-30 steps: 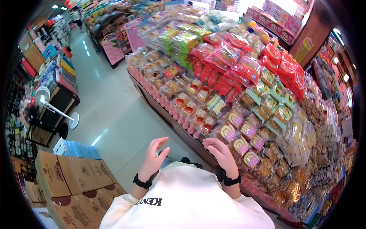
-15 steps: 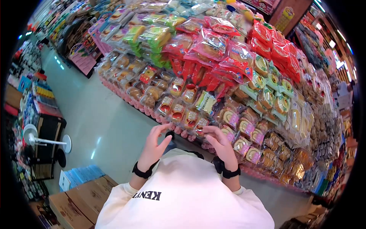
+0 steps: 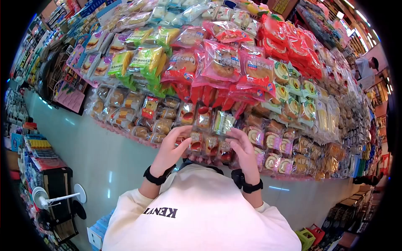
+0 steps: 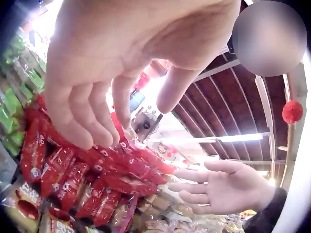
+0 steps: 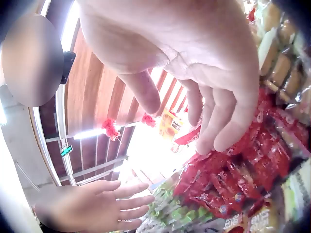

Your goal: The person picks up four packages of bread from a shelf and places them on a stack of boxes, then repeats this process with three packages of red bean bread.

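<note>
In the head view the left hand (image 3: 168, 151) hovers over the near edge of a packaged-bread display, its fingers loosely bent and holding nothing. The right hand (image 3: 246, 155) is held the same way to its right, also holding nothing. Small packs with red pictures (image 3: 211, 145) lie between the two hands. Beyond them are a pack with a pale green label (image 3: 224, 122) and large red bread bags (image 3: 220, 61). The left wrist view shows the right hand (image 4: 231, 188) with its palm turned inward; the right wrist view shows the left hand (image 5: 104, 206) with fingers extended.
Green-and-yellow packs (image 3: 145, 62) lie at the display's left, swiss-roll packs (image 3: 273, 139) at its right. A white fan (image 3: 42, 198) stands at the far left by a black shelf. Crates (image 3: 305, 238) sit at the lower right. A person (image 3: 368, 65) is at the upper right.
The view has turned and moved closer to the display, which now lies straight ahead. Both hands, still empty, have come over its near edge. The brown cartons at lower left have left the view.
</note>
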Tool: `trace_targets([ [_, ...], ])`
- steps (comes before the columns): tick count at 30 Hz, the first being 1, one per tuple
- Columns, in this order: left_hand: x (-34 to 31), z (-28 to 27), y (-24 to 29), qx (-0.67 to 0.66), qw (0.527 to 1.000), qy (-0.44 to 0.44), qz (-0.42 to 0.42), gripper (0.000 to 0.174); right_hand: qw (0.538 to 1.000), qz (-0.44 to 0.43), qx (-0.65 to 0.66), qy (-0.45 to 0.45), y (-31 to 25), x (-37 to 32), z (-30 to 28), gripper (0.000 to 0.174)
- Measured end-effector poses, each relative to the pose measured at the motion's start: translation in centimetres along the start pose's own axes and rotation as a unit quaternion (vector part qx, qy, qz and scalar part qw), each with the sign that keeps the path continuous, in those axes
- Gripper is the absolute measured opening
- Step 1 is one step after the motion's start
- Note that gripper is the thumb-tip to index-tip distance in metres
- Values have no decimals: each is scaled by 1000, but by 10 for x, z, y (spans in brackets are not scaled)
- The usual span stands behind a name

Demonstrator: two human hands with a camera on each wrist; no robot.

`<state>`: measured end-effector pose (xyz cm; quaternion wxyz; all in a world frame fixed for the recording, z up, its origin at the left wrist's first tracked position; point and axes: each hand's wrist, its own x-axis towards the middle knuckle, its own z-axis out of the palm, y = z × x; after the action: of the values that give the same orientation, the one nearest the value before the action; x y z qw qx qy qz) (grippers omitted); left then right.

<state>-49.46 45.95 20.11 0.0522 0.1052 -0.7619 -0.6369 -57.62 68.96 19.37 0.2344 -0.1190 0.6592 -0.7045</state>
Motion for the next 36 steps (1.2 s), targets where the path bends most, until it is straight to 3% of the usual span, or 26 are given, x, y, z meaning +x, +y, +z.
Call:
trace_targets([
  [2,15,-4,0,-122,991,-60,-13,38,1000,-3,25,12,-6,9,6,42],
  [5,47,-8,18,-159,984,-75,-9,39,997,-22,64,32,-20,27,14,46],
  [8,99,-10,20,-145,985,-72,52,40,982,-40,182,14,-32,56,23,50],
  [9,114,-6,22,-192,979,-46,46,40,982,-46,182,14,-33,66,25,50],
  [11,138,0,24,-276,961,-26,5,39,946,-28,321,-27,-27,88,25,52],
  [14,157,9,27,-344,938,-16,-44,36,942,-14,333,-42,-24,109,24,55],
  [19,174,12,29,-332,941,-18,-67,29,951,-10,309,-24,-35,114,27,53],
  [28,142,6,31,-295,955,-24,10,6,948,7,319,-14,-27,101,25,52],
  [33,100,-7,29,-286,957,-10,35,13,938,21,343,-52,-27,98,30,53],
  [35,82,-14,26,-135,989,-16,54,14,933,28,348,-81,-29,96,32,53],
  [36,73,-13,25,-96,989,-4,110,14,931,24,347,-113,-27,95,31,51],
])
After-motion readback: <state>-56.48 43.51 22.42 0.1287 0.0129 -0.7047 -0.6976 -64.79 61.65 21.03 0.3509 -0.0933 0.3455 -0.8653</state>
